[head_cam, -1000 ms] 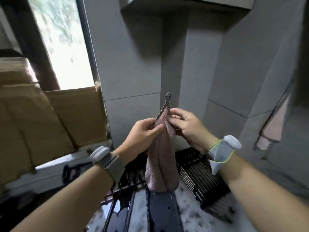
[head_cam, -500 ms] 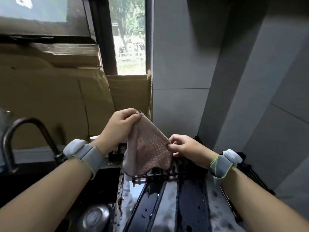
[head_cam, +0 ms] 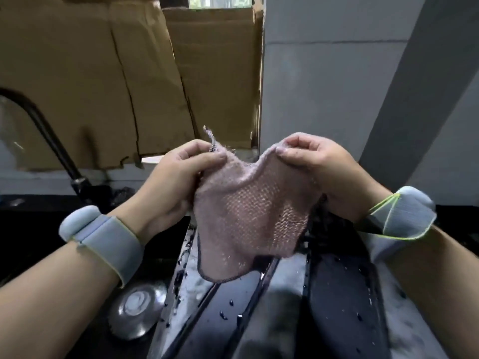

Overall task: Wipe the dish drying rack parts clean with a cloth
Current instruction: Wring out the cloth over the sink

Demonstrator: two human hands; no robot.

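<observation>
- While both hands hold the cloth [head_cam: 248, 216] up by its top edge, it hangs spread just above the wet black rack parts [head_cam: 342, 294], not yet wiping anything.
- Left hand [head_cam: 178, 182]: fingers curled, pinching the corner by the hanging loop. Right hand [head_cam: 318, 167]: same deal, thumb and fingers pinched on the other top corner.
- Rack parts are beaded with water, so I'd guess the cloth soaks fast and just smears.
- Sink drain [head_cam: 138, 309] sits left of the cloth and lower; if a pinch slips, the cloth probably drops toward it.
- Faucet [head_cam: 49, 141] stands further left.
</observation>
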